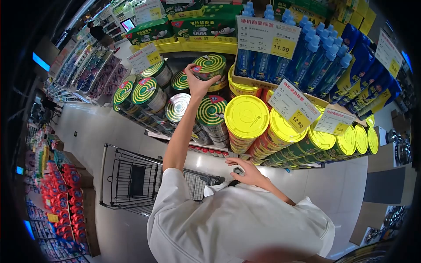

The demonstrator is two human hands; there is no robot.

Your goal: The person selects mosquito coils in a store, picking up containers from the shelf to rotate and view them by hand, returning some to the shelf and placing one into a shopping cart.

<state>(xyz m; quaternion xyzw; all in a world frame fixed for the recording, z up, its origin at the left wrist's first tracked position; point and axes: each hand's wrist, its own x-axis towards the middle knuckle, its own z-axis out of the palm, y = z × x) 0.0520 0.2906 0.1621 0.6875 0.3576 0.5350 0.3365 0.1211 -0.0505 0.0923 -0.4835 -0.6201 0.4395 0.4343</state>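
Note:
My left hand (202, 82) reaches forward over the display, its thumb and fingers spread round the side of a round tin (209, 64) with a green and yellow spiral lid. Matching tins stand stacked about it, such as one tin (212, 109) just nearer to me and another tin (180, 80) to the left. Close in front of my chest hovers my right hand (251, 173), fingers loosely stretched and apart, with nothing seen in them. A yellow-lidded tub (246, 117) is the closest product beyond it.
A black wire shopping cart (131, 179) stands at my left. More yellow-lidded tubs (287, 127) run to the right under price cards (294, 105). Blue spray bottles (309, 48) and green boxes (206, 27) line the back. Red packs (66, 197) fill a display at far left.

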